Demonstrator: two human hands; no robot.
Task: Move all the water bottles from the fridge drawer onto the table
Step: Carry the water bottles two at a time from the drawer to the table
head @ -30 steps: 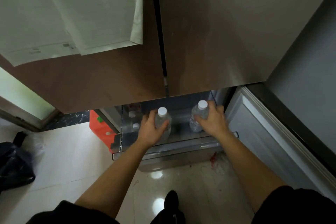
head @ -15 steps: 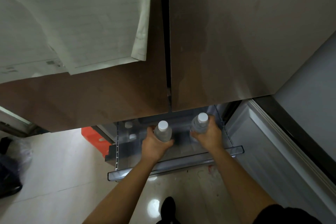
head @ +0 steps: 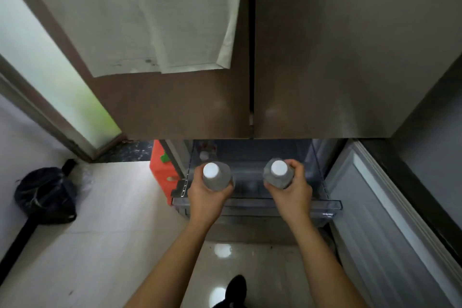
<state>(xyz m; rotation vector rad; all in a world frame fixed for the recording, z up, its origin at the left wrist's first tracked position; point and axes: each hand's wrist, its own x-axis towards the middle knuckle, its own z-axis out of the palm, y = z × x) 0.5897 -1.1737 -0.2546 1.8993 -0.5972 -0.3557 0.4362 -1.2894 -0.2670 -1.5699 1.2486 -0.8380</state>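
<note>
Both above the front edge of the transparent fridge drawer [head: 252, 205], the left hand [head: 205, 199] grips one upright clear plastic white-capped water bottle [head: 217, 180], the right hand [head: 293, 196] a second matching bottle [head: 278, 177].

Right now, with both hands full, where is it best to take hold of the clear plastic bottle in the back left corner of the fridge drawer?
Grip the clear plastic bottle around its body under the white cap, reaching in from the front right: it seems to stand upright against the left wall of the transparent fridge drawer.
</note>
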